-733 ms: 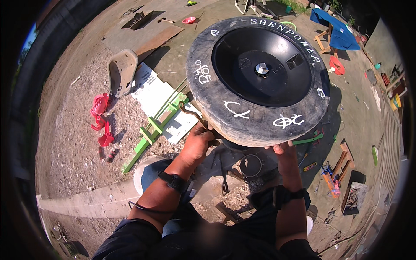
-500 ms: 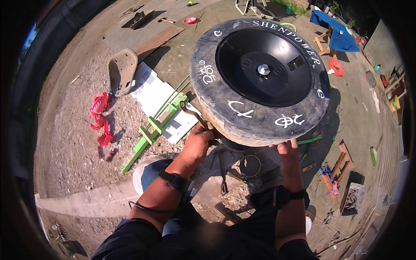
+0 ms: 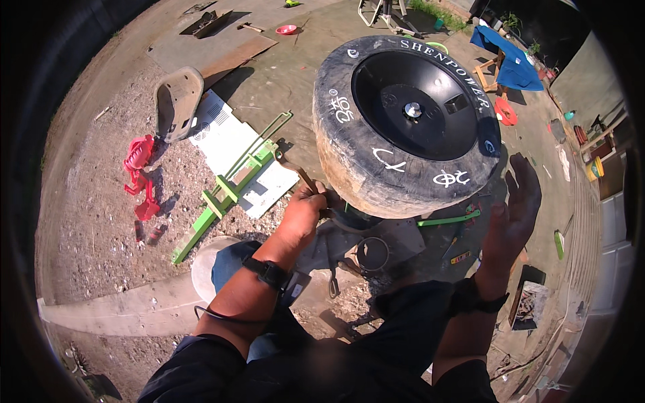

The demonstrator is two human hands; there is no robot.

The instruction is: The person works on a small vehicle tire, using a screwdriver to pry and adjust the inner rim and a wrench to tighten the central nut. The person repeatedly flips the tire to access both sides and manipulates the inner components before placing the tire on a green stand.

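Note:
A small black wheel with a thick, scuffed tyre (image 3: 356, 168) stands tilted in front of me, its dished black rim (image 3: 396, 131) facing up with a silver bolt (image 3: 412, 110) at the centre. My left hand (image 3: 304, 213) is closed round the handle of a rusty ring wrench (image 3: 295, 169), just left of the tyre's lower side. The wrench's ring end points up and to the left. At the tyre's lower right, my right hand (image 3: 514, 211) is raised with its fingers apart, holding nothing. What bears the wheel from below is mostly hidden.
Left lie a green metal frame (image 3: 195, 235), a white panel (image 3: 213, 131), a grey-brown seat shell (image 3: 180, 104) and red plastic parts (image 3: 139, 161). A green bar (image 3: 450, 219) and a box of debris (image 3: 529, 303) lie right. A blue cloth (image 3: 514, 60) drapes a wooden stand.
My right hand has let go of the tyre's lower edge and moved right and up, fingers spreading. The wheel sits slightly turned in view. My left hand still holds the wrench.

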